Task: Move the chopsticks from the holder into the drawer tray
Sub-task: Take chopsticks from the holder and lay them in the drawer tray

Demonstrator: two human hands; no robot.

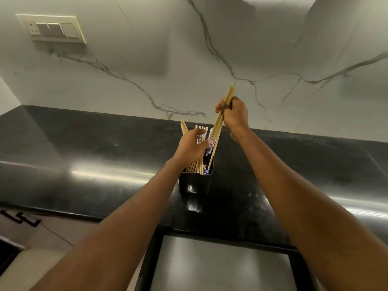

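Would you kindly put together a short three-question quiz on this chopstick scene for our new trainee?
1. True or false: the right hand grips a bundle of chopsticks whose lower ends are already clear of the black holder.
2. What is the left hand doing? A) resting flat on the counter; B) reaching among the chopsticks standing in the holder; C) pressing the wall switch.
3. Fill in: the holder stands on the dark ____.

Key
1. False: their lower ends reach down to the holder's rim.
2. B.
3. Counter.
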